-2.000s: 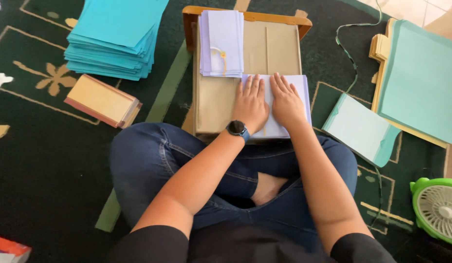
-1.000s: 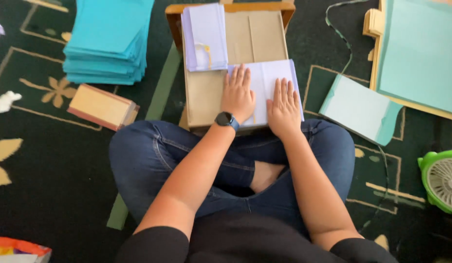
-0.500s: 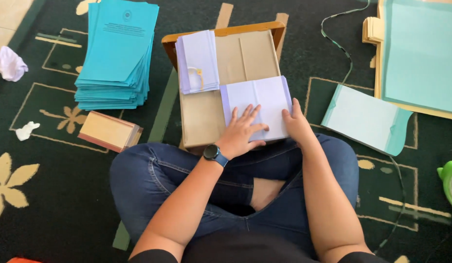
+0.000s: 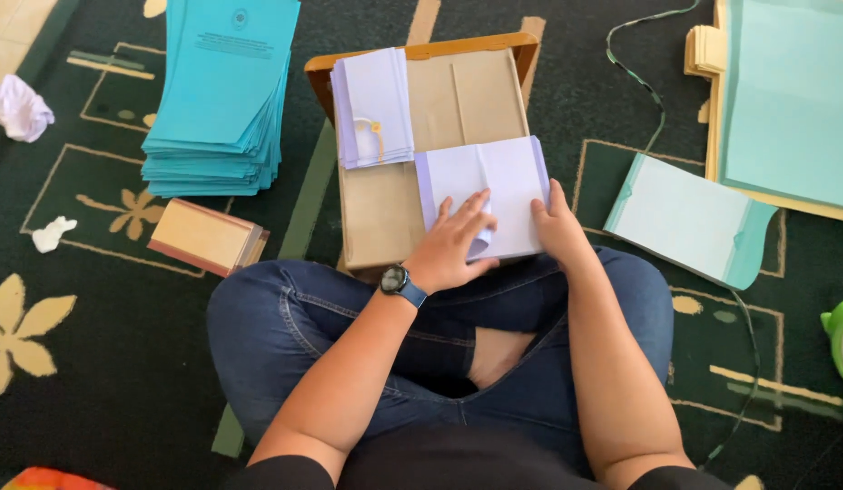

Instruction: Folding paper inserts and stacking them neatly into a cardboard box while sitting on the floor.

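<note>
At the bottom of the frame a person sits cross-legged in blue jeans (image 4: 285, 336) on a dark green patterned carpet (image 4: 103, 381). The left hand (image 4: 453, 245), with a dark wristwatch (image 4: 399, 283) just below it, lies flat with spread fingers on a folded pale lavender sheet (image 4: 494, 186) at the frame's centre. The right hand (image 4: 559, 227) rests at the sheet's lower right edge, thumb on top; whether its fingers curl under the paper cannot be told from here. The two hands are apart, both pressing on the same sheet, neither closed around it.

The sheet lies on the lower right part of a brown board (image 4: 385, 218) that rests in front of the knees. Above it, on the board's upper left, sits a small stack of similar lavender sheets (image 4: 371, 113) with a yellowish loop on top. A wooden frame edge (image 4: 421, 50) shows at the board's far end.

Left of the board lies a tan block with a reddish edge (image 4: 203, 238), and beyond it, at upper left, a tall pile of teal covers (image 4: 223, 91). Crumpled white paper (image 4: 17, 107) lies at the far left edge. To the right are a pale teal folder (image 4: 689, 218) and, at upper right, a larger teal sheet (image 4: 793, 100).
</note>
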